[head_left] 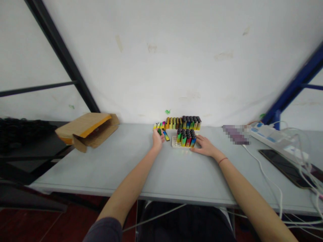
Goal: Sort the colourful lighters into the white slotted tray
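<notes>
My left hand (157,139) is closed around a green lighter (159,131) with a dark top, left of a white tray with holes (176,144). Upright lighters (186,138) with black tops and multicoloured bodies fill the tray's middle and right, while holes show at its left end. At the tray's right end is my right hand (206,146), thumb along the front edge and fingers around the far side, gripping it. A blue and yellow lighter (166,135) lies flat on the table beside my left hand.
Behind the tray, along the wall, stand more rows of lighters (191,123) and yellow-orange ones (173,123). An opened cardboard box (87,126) lies at the left. To the right are a power strip (275,137), white cables (268,178) and a dark phone (285,166).
</notes>
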The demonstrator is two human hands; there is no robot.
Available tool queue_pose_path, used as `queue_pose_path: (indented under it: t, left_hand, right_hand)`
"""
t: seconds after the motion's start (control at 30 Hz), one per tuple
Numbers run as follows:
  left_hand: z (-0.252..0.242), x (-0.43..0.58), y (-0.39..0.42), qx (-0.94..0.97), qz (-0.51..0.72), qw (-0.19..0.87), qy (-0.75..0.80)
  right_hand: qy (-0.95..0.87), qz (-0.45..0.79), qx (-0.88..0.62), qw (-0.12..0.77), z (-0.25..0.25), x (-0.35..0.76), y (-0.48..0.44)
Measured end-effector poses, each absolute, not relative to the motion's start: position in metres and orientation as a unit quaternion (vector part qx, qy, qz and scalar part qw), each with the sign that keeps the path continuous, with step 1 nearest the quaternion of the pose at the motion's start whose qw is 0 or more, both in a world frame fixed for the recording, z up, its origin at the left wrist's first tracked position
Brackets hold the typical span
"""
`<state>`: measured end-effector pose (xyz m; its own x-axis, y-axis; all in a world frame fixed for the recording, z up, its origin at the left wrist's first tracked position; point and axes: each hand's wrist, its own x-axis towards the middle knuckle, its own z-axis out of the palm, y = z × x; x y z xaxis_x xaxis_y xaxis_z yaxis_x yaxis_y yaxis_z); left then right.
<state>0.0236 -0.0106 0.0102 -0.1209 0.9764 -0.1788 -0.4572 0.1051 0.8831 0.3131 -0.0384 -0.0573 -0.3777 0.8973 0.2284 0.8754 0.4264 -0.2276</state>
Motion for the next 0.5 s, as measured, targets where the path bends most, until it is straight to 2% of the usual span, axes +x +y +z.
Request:
queue_pose_path:
  t: [0.27,0.5]
  left_hand:
    - [0.006,0.027,-0.004,0.338,0.654,0.554,0.389]
    - [0.015,0.019,-0.011,0.288,0.609,0.619,0.404]
  right_hand:
    - [-0.828,0.032,-0.535,0.163,-0.058,0.312,-0.039]
    - [-0.832,0.033,-0.533,0.152,-0.054,0.312,-0.04]
